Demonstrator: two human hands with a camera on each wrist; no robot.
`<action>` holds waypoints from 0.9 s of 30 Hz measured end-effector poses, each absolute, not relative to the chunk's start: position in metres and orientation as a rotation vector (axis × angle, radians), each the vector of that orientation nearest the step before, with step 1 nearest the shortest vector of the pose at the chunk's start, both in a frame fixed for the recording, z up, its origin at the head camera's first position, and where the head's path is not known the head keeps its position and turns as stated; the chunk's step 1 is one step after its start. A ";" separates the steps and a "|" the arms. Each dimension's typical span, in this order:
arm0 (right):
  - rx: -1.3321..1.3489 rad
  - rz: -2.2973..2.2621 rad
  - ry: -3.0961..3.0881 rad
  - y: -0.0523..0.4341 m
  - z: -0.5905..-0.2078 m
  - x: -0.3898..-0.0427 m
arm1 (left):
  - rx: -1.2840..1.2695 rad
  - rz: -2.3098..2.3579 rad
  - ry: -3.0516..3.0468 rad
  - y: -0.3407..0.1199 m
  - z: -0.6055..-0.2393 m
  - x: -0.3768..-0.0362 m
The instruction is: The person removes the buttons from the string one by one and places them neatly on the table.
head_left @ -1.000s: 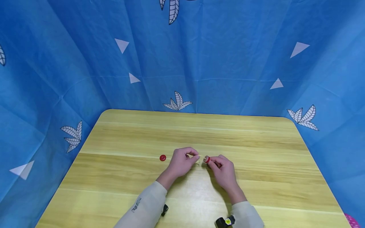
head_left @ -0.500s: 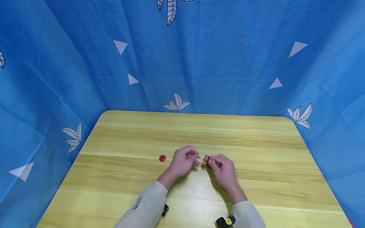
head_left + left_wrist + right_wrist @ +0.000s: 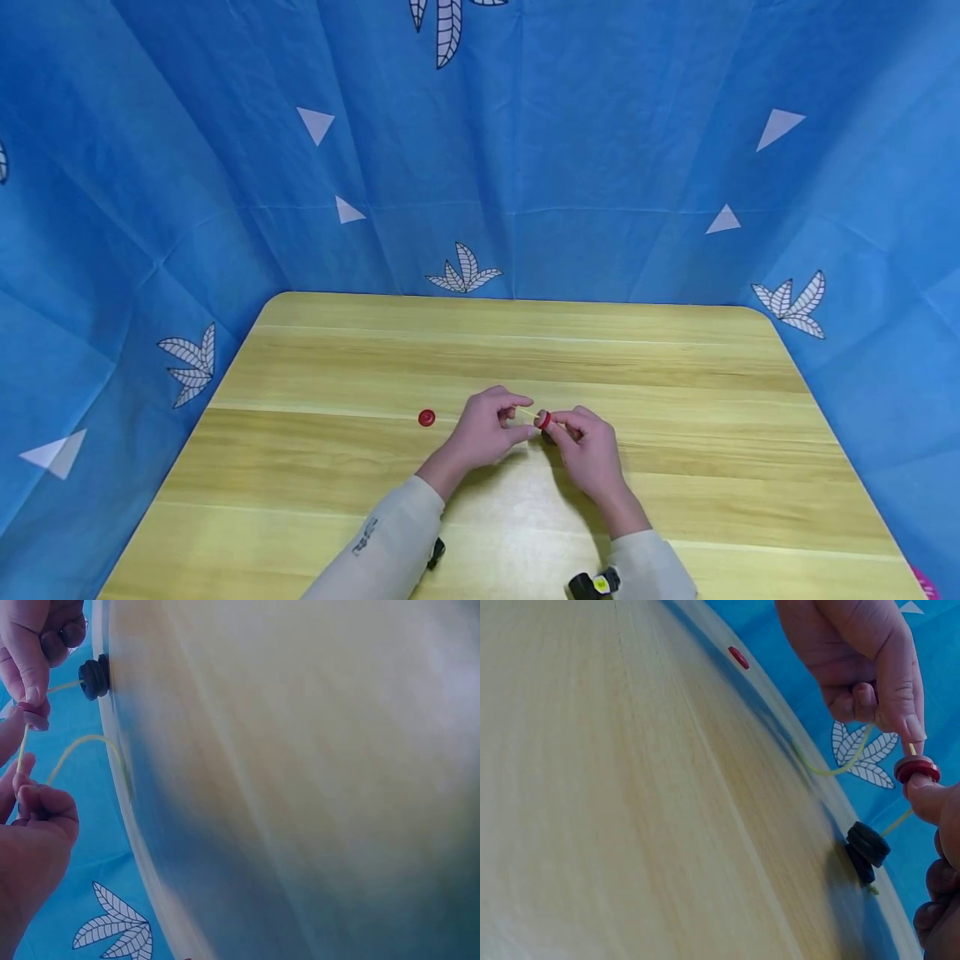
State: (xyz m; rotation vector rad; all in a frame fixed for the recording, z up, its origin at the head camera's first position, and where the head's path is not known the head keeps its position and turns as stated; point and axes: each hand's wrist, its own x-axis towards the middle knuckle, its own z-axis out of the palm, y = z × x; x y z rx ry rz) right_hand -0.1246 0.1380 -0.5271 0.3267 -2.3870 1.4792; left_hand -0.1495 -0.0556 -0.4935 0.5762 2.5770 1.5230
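From the head view, both hands meet over the middle of the table (image 3: 675, 400), the left hand (image 3: 486, 432) pinching the tip of a yellow cord (image 3: 527, 409) and the right hand (image 3: 587, 450) pinching a red button (image 3: 543, 420) just right of it, the cord's line running left to right between them; a second red button (image 3: 427, 417) lies alone toward the left edge. Left wrist view: curled left fingers (image 3: 41, 806) grip the cord (image 3: 75, 746) below the red button (image 3: 34, 718), with black buttons (image 3: 94, 677) threaded further along. Right wrist view: the cord tip pokes through the red button (image 3: 917, 768), held against the right thumb, black buttons (image 3: 866, 847) resting on the table beneath.
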 end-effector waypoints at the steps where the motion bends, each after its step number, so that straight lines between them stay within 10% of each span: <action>1: 0.328 1.475 -2.390 0.138 -0.527 -0.124 | 0.576 1.507 2.582 -0.056 -0.493 -0.149; 27: 0.467 1.213 -2.483 0.139 -0.515 -0.121 | 0.559 1.542 2.498 -0.057 -0.499 -0.151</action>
